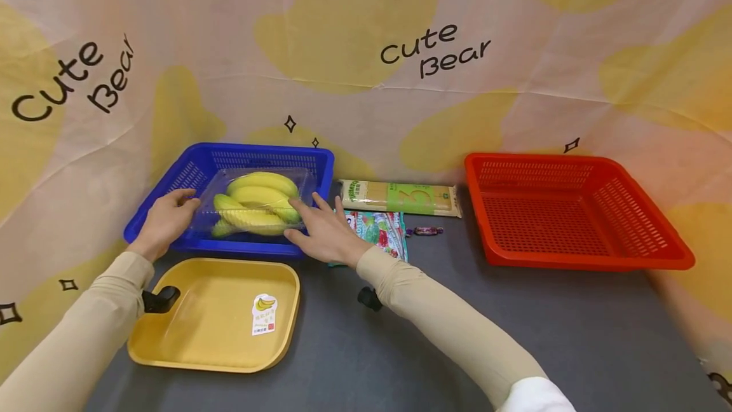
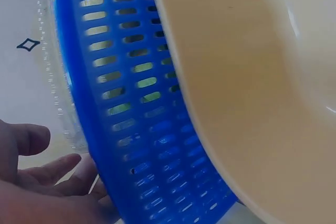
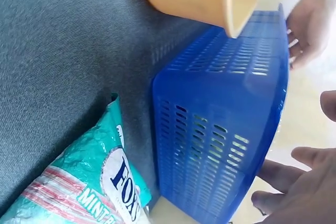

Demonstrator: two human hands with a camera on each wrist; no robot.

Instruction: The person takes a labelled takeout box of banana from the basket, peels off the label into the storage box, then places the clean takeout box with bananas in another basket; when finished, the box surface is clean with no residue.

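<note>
A clear plastic box (image 1: pixel 297 182) of yellow-green bananas (image 1: pixel 260 199) sits in the blue basket (image 1: pixel 274 248) at the left. At the box's left end is my left hand (image 1: pixel 168 218), its thumb apart from its fingers. The left wrist view shows those fingertips (image 2: pixel 79 174) by the basket's rim, partly hidden. My right hand (image 1: pixel 327 232) spreads its fingers at the box's right front corner, over the basket edge. In the right wrist view the right hand (image 3: pixel 307 187) has its fingers apart beside the rim. Contact with the box is hard to judge.
In front of the basket lies a yellow tray (image 1: pixel 211 316) with a banana sticker (image 1: pixel 264 315). To the right are a noodle pack (image 1: pixel 400 198), a shiny green candy bag (image 1: pixel 380 231) and a small wrapped candy (image 1: pixel 427 231). A red basket (image 1: pixel 583 259) stands farther right.
</note>
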